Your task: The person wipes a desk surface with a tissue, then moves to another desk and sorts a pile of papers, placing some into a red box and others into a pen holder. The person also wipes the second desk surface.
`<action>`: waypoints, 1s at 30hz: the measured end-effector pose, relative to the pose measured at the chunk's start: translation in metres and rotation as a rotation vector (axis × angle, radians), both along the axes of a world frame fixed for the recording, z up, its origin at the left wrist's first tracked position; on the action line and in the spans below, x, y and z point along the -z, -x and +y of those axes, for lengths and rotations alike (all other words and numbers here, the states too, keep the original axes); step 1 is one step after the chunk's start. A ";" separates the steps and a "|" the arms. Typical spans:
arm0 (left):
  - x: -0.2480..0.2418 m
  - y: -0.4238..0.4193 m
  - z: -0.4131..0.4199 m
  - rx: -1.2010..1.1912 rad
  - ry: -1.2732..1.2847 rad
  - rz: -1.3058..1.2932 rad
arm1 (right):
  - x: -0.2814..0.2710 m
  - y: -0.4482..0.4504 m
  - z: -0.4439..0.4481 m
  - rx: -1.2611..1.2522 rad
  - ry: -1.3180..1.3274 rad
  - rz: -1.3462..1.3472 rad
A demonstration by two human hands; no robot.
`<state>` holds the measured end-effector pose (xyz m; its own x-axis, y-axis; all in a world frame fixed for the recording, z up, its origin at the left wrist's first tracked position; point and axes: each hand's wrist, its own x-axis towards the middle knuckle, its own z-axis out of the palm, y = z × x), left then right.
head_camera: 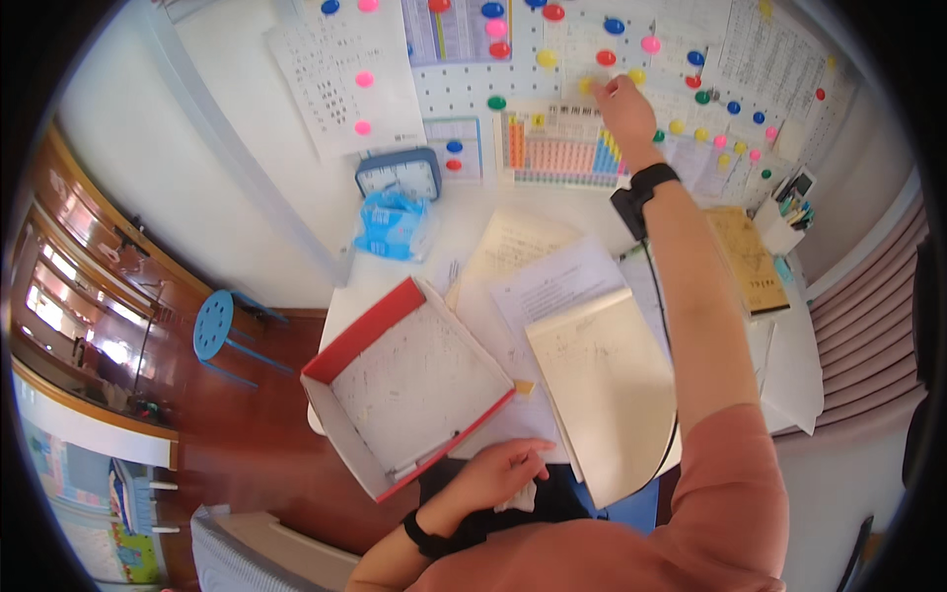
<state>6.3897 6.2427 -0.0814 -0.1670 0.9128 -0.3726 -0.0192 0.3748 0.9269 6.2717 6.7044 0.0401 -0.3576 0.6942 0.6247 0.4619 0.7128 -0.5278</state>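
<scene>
My right hand (pixel 627 111) reaches up to the white pegboard-patterned wall board, its fingertips at a yellow round magnet (pixel 587 85); whether they grip it is unclear. Another yellow magnet (pixel 636 76) shows just above the knuckles. Below the hand, a periodic table chart (pixel 555 148) is on the board. My left hand (pixel 507 473) hovers by the desk's front edge with its index finger extended. Something white and crumpled (pixel 519 499) shows beneath the palm; I cannot tell if it is held. Close by lies an open notebook (pixel 603 385) on loose printed sheets (pixel 566 288).
A shallow red-and-white box (pixel 422 377) sits tilted at the desk's left front edge. Behind it are a blue tissue pack (pixel 392 228) and a blue clock (pixel 399 174). A brown book (pixel 747 259) and pen holder (pixel 780 222) stand right. A blue stool (pixel 214 323) is on the floor.
</scene>
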 end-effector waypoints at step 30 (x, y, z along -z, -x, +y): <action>-0.009 -0.026 0.030 -0.394 -0.118 -0.482 | 0.119 -0.178 -0.066 -0.410 -0.365 -0.751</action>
